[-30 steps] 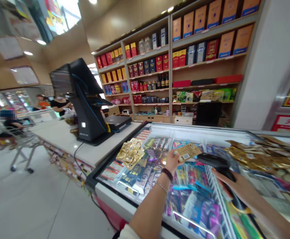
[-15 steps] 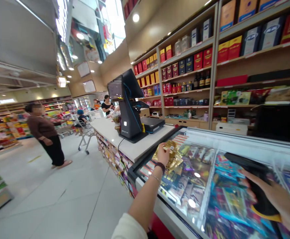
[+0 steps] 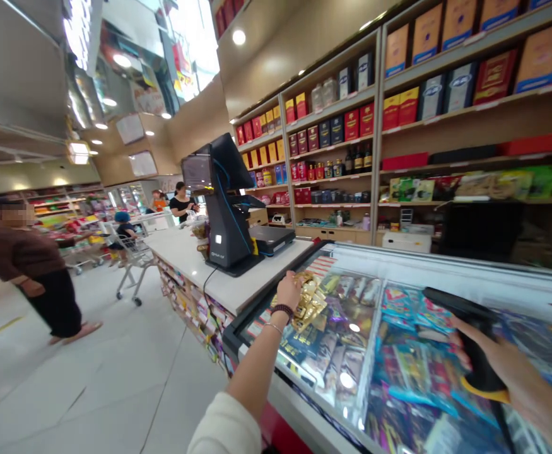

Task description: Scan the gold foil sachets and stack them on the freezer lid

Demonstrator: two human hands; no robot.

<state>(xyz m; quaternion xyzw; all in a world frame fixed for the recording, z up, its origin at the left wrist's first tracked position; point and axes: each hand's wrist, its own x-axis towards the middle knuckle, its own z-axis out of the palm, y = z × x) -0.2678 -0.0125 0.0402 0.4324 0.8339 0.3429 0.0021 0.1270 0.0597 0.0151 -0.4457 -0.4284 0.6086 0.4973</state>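
Note:
My left hand [image 3: 289,291] reaches out over the glass lid of a chest freezer [image 3: 412,265] and rests, fingers curled, on a pile of gold packets [image 3: 310,302] at the lid's left end. Whether it still grips a packet is hidden behind the hand. My right hand [image 3: 516,372] is wrapped round the handle of a black barcode scanner [image 3: 465,315] with a yellow band, held above the freezer's right half. Colourful frozen goods show through the glass.
A black checkout terminal [image 3: 226,202] stands on the white counter [image 3: 185,255] left of the freezer. Shelves of boxed goods [image 3: 346,126] line the back wall. A person in brown [image 3: 34,271] stands on the aisle floor; a shopping cart [image 3: 131,255] and other people are farther back.
My left hand carried a gold packet leftwards from the middle of the lid to the pile at its left end. The view swung left. The scanner stayed in my right hand.

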